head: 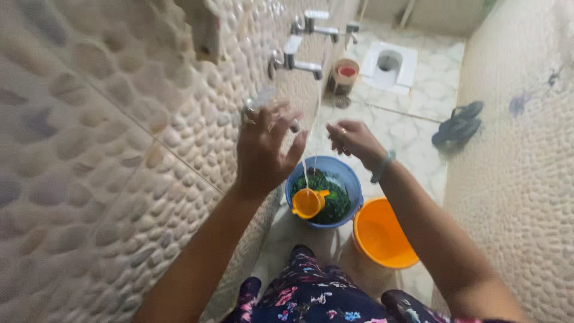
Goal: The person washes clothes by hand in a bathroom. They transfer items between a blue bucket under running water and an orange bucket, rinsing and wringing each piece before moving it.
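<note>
Below, a blue bucket (353,179) sits on the tiled floor under a wall tap (299,63), filled with dark green leafy matter, and a small orange mug (308,203) floats or rests on top of the greens. A thin stream of water falls from the tap level down into the mug. The left hand (263,149) is raised near the pebble-patterned wall (89,149), fingers spread and loosely curled, with rings showing; it appears to hold nothing, though the fingertips are blurred and something small could be hidden there. The right hand (353,139) hovers over the bucket's far rim, fingers drawn together in a loose pinch, a green bangle on the wrist; whether it pinches anything cannot be told. Judged from this, the step in hand is rinsing the greens under running water, with both hands up out of the bucket. A next move would call for reaching down past the mug without tipping it, and for care with the tap flow so the bucket does not overflow. Just beside the blue bucket stands an empty orange bucket (382,236). Further off: a second tap, a small tub (345,75), a squat toilet pan (388,63), and dark sandals (459,122) by the right wall.
</note>
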